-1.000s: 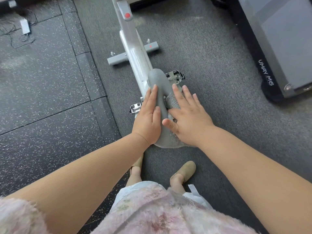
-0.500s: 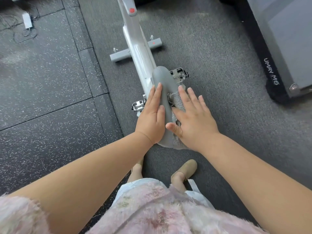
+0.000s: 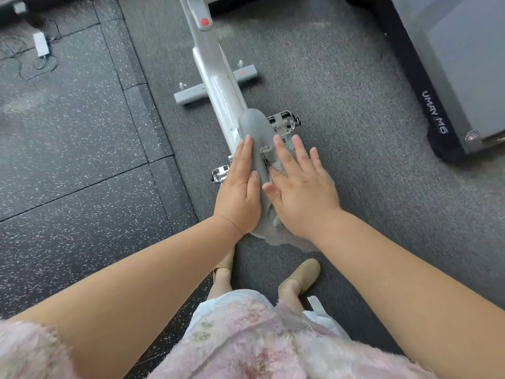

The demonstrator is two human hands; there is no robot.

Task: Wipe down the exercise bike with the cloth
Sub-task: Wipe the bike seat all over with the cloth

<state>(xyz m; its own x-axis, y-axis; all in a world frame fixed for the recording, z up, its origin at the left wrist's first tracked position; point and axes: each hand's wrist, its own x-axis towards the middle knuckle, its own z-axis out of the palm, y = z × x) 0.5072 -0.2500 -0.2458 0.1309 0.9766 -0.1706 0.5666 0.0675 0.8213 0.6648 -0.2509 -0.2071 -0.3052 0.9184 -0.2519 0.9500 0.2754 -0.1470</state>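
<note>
Saddle (image 3: 255, 138) nose points away; left hand (image 3: 239, 195) flat beside, right hand (image 3: 303, 192) flat pressing cloth (image 3: 276, 166)

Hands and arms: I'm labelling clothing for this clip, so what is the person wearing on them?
Nothing shows on the left hand or right hand: no gloves, rings or watch. Both forearms are bare to the frame's lower edge. A fuzzy pale pink sleeve begins near the left elbow, matching the fluffy pink garment below.

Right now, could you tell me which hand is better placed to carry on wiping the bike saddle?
The right hand: it lies flat on the cloth against the saddle. The left hand rests bare on the other side.
</note>
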